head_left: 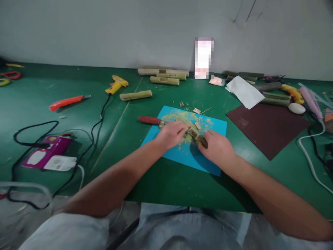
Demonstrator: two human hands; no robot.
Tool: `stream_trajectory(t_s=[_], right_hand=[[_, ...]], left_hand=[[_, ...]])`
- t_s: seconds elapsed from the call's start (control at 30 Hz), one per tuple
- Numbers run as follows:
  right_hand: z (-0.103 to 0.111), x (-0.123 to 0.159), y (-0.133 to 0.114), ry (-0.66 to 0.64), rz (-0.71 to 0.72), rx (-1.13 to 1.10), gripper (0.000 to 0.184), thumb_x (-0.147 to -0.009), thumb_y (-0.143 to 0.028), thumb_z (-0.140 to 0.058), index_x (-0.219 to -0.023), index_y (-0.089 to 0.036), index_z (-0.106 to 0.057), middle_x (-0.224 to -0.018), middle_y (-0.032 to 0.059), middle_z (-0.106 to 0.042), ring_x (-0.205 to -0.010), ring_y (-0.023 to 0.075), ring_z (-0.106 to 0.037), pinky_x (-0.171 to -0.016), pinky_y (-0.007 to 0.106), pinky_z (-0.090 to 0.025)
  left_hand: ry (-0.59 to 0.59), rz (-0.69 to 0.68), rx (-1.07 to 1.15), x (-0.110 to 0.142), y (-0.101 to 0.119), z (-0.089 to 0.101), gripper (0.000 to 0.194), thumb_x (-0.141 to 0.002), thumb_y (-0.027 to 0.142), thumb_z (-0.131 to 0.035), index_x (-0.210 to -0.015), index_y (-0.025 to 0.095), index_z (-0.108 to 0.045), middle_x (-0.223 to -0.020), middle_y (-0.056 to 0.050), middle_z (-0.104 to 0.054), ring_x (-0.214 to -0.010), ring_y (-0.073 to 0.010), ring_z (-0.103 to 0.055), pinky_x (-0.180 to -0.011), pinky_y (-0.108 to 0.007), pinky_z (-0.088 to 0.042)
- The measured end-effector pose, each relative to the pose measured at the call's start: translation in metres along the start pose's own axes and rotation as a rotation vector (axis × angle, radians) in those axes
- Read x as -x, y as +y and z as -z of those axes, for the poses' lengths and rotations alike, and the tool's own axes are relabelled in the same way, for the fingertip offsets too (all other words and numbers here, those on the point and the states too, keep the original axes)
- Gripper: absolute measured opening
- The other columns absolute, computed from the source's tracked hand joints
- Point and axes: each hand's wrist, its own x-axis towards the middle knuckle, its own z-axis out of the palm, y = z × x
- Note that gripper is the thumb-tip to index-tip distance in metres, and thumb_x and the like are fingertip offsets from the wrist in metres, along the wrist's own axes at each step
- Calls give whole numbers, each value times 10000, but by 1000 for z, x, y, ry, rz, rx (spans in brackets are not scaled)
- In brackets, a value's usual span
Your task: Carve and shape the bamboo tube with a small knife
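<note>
Between my hands lies a short green bamboo tube point(194, 133) with a rectangular opening cut in its side, slanting over a blue sheet point(205, 163). My right hand point(218, 147) grips its near right end. At the tube's left side, my left hand point(171, 134) has its fingers closed against it; its fingertips are partly hidden. Left of the tube, a tool with a red handle point(149, 120) rests partly on the sheet, its working end partly covered by my left hand. Yellowish shavings point(171, 115) and a small bamboo chip point(197, 125) lie around the tube.
A yellow glue gun point(116, 85), red utility knife point(67, 102) and purple power strip point(49, 151) with cables are at left. Cut bamboo pieces point(165, 80) line the back. At right are a brown sheet point(270, 133), white paper point(244, 92) and a pink corded tool point(310, 102).
</note>
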Motion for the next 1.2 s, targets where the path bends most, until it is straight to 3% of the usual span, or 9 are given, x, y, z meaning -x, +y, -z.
stream_trajectory(t_s=[0.07, 0.33, 0.47, 0.6, 0.73, 0.87, 0.97, 1.1, 1.2], right_hand=[[0, 0, 0, -3, -15, -4, 272, -961, -391, -489, -887, -180, -643, -911, 92, -673, -809, 203, -602, -641, 327, -347], [0, 0, 2, 5, -24, -15, 277, -963, -396, -483, -885, -184, -643, -908, 89, -676, -806, 203, -610, -634, 327, -346], [-1, 0, 3, 0, 1, -11, 271, -956, -396, -501, -872, -181, -643, -914, 88, -677, -808, 203, -613, -637, 330, -340], [-2, 0, 4, 6, -27, -19, 270, -955, -402, -506, -864, -184, -638, -905, 78, -674, -796, 196, -607, -630, 329, -332], [-1, 2, 4, 3, -7, -12, 268, -957, -396, -504, -862, -187, -641, -898, 80, -669, -795, 192, -598, -629, 325, -331], [0, 2, 3, -1, -36, -6, 287, -962, -409, -498, -840, -191, -638, -887, 76, -671, -779, 191, -600, -618, 328, -327], [1, 2, 2, -3, -17, 4, 270, -954, -407, -515, -855, -192, -643, -906, 74, -679, -785, 191, -607, -608, 329, -319], [1, 3, 2, 3, -41, 14, 286, -962, -415, -506, -847, -191, -642, -900, 71, -684, -785, 190, -613, -601, 332, -308], [0, 3, 3, 18, -23, 14, 272, -948, -418, -529, -842, -192, -640, -900, 62, -685, -781, 187, -613, -599, 333, -299]], left_hand=[[66, 38, -24, 0, -2, 0, 282, -1018, 302, -471, -935, 189, -716, -871, -61, -723, -844, -180, -681, -813, -318, -556], [66, 43, -45, -1, -9, 0, 279, -1009, 299, -480, -916, 174, -712, -834, -68, -706, -824, -186, -672, -797, -322, -554], [-46, -27, -5, 0, -5, 0, 278, -1018, 307, -469, -989, 186, -717, -850, -60, -708, -838, -185, -681, -787, -320, -558], [87, 41, -10, 1, -7, 2, 265, -1006, 291, -493, -916, 175, -714, -867, -70, -717, -843, -187, -682, -814, -329, -559], [-11, -16, 4, 2, -8, 3, 272, -1017, 299, -474, -1029, 183, -721, -888, -73, -717, -851, -186, -682, -803, -321, -561], [61, -5, -93, 2, -9, 2, 288, -1015, 276, -460, -1033, 162, -724, -881, -87, -714, -852, -202, -676, -812, -345, -561], [-53, -133, -105, 2, -9, 0, 311, -1022, 256, -438, -1114, 139, -711, -883, -100, -713, -852, -215, -676, -789, -353, -561], [28, -54, -79, 1, -8, 2, 297, -1023, 268, -443, -1038, 149, -714, -914, -108, -720, -874, -224, -685, -814, -367, -563], [-8, -78, -44, 1, -6, 2, 281, -1021, 281, -454, -1050, 169, -709, -919, -96, -717, -877, -210, -689, -803, -341, -563]])
